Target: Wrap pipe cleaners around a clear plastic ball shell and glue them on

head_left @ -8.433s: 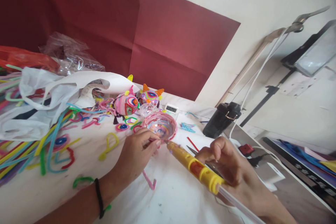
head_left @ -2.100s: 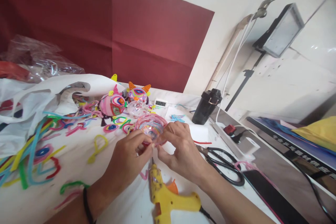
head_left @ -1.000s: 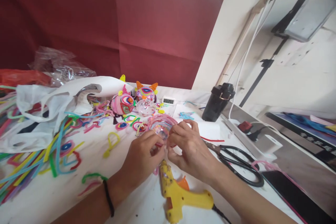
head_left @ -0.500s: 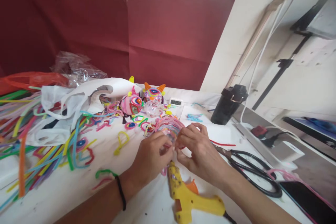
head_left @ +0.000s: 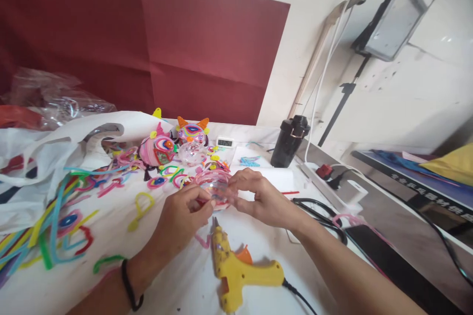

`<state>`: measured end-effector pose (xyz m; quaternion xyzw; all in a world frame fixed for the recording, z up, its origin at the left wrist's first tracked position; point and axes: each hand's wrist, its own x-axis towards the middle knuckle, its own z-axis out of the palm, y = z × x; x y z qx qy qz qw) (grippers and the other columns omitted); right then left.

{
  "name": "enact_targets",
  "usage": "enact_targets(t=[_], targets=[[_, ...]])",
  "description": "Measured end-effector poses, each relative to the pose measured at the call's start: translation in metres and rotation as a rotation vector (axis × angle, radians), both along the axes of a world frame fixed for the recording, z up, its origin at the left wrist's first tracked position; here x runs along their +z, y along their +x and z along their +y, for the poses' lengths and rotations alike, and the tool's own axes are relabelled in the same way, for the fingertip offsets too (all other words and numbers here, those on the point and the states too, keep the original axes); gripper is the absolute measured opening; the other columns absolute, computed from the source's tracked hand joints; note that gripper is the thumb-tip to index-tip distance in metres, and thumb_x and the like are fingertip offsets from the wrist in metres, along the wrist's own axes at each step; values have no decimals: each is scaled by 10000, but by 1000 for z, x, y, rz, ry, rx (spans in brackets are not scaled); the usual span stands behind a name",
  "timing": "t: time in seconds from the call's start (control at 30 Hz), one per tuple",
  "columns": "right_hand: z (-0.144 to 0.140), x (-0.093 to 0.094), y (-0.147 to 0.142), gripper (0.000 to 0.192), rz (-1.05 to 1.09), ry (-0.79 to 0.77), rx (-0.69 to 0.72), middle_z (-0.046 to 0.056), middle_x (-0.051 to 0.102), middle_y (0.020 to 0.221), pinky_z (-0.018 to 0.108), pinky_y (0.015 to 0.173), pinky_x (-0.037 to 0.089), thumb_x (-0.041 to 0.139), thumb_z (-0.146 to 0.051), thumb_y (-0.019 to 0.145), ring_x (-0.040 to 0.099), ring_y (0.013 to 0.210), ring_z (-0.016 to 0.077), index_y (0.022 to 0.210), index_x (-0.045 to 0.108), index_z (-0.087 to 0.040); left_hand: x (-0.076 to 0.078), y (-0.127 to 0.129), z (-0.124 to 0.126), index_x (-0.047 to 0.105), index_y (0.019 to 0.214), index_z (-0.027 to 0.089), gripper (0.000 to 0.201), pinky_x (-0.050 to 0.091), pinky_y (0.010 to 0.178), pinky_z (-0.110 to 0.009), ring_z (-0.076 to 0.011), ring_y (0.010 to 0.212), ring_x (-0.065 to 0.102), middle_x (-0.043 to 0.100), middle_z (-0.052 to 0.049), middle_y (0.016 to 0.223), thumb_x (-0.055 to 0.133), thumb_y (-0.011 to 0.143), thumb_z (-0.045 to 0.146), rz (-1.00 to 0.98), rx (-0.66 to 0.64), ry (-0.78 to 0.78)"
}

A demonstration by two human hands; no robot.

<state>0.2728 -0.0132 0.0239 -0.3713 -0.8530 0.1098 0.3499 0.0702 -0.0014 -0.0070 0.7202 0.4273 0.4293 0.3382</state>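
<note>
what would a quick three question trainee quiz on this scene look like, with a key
1. Multiple choice: which thing are the left hand and right hand nearest to?
A) the phone
B) the pink-rimmed bowl
C) the lamp

2. True or false: the yellow glue gun is gripped in the right hand.

3. Fill in: in the picture, the black bottle stands to the ___ of the small white digital display.

Key: 1 B; 2 false, it lies on the table; 3 right.
</note>
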Motion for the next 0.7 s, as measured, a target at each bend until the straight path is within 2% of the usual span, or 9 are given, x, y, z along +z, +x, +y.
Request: enact_targets(t=[0.17, 0.27, 0.5, 0.7], targets=[[1, -3, -2, 48, 6, 16, -25, 37, 706, 851, 374, 840, 436, 674, -150, 806, 605, 891, 212, 811, 670, -198, 2, -1, 0, 601, 657, 191, 128, 454, 440, -195, -112, 436, 551, 514, 64, 470, 575, 723, 298, 3, -11, -38], [1, -3, -3, 82, 2, 20, -38, 23, 695, 805, 359, 823, 422, 680, -141, 800, 600, 867, 204, 750, 647, -198, 2, -1, 1, 611, 663, 191, 131, 454, 442, -193, -111, 442, 556, 522, 61, 482, 576, 726, 300, 7, -17, -31], [-3, -9, -2, 109, -52, 11, -43, 4, 694, 811, 375, 854, 368, 648, -101, 812, 573, 884, 198, 778, 617, -200, 2, -1, -1, 617, 636, 194, 138, 405, 419, -186, -109, 462, 537, 516, 48, 518, 560, 731, 276, 85, -8, 51], [-3, -14, -7, 109, -40, 75, -28, 7, 671, 786, 387, 857, 337, 604, -103, 819, 565, 869, 192, 771, 575, -197, -3, -4, 2, 607, 641, 197, 143, 415, 461, -187, -106, 517, 533, 547, 31, 610, 548, 756, 258, 138, -9, 168]])
